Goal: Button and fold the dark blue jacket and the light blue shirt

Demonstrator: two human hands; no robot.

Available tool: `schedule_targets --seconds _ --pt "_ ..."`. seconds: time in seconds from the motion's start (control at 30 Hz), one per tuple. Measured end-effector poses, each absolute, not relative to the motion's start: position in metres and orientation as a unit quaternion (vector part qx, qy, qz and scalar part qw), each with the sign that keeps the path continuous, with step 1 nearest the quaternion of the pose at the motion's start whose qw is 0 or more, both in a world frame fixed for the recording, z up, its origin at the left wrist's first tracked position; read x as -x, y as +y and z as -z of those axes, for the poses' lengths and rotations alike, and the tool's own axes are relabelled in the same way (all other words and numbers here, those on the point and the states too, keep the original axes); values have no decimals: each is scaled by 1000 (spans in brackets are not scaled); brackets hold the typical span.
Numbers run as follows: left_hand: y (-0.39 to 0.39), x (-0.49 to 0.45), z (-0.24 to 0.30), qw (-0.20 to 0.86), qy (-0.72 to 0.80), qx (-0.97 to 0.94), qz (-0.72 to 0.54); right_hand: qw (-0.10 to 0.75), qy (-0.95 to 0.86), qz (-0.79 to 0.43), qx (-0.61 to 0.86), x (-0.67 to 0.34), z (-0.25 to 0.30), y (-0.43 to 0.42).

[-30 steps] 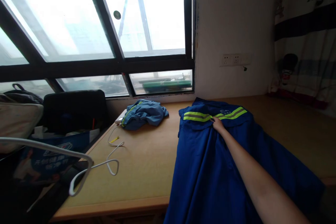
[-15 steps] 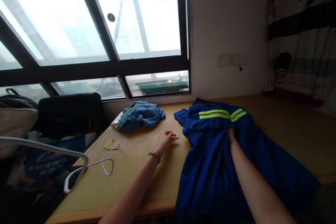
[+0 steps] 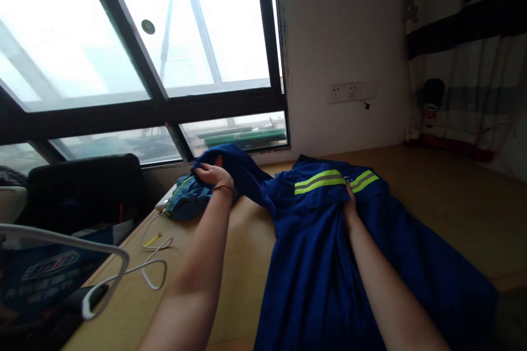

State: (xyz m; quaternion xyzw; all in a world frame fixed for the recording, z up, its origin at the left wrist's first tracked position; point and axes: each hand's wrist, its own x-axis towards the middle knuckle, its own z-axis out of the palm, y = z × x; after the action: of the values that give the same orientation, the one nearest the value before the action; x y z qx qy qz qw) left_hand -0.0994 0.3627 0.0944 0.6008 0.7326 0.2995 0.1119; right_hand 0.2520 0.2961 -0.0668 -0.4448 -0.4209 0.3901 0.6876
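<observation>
A dark blue work jacket with yellow-green reflective stripes lies spread on a wooden table. My left hand is closed on one blue sleeve of the jacket, lifted and pulled out to the left above a crumpled lighter-blue garment. My right hand presses on the jacket just below the reflective stripes; its fingers are mostly hidden in the cloth.
A white cable loops over the table's left part. A black bag stands under the window at left. A white hanger-like bar crosses the lower left. Wall sockets and a striped curtain are at the back right.
My left hand came into view, reached across the table, took the jacket's sleeve and lifted it out to the left. The right hand stayed on the jacket. The view shifted right.
</observation>
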Motion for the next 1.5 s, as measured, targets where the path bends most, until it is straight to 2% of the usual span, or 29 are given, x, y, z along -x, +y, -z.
schedule_targets --seconds 0.1,0.17,0.27,0.37,0.43,0.53,0.63,0.7,1.2,1.33,1.43,1.5 --pt "366 143 -109 44 818 -449 -357 633 -454 -426 459 -234 68 304" --pt "361 139 -98 15 834 -379 -400 579 -493 -386 521 -219 70 308" --pt "339 87 -54 -49 749 -496 -435 491 -573 -264 601 -201 75 308" --pt "308 16 2 -36 590 -734 -334 404 -663 -205 595 -191 76 301" --pt "290 -17 33 -5 530 -807 -261 370 -697 -198 582 -190 74 295" --pt "278 -28 59 24 567 -802 -185 337 -683 -129 635 -201 72 286" --pt "284 -6 64 24 602 -785 -146 268 -632 -48 726 -219 74 281" --pt "291 14 63 19 608 -783 -129 237 -603 -37 761 -231 76 281" --pt "290 93 60 -4 654 -751 -89 225 -594 -65 770 -285 64 274" --pt "279 85 52 -63 664 -732 -135 239 -664 5 709 -251 57 258" --pt "267 60 45 -139 630 -742 -180 224 -690 -5 688 -201 57 249" --pt "261 38 43 -147 568 -790 -176 207 -670 -15 713 -175 60 248"
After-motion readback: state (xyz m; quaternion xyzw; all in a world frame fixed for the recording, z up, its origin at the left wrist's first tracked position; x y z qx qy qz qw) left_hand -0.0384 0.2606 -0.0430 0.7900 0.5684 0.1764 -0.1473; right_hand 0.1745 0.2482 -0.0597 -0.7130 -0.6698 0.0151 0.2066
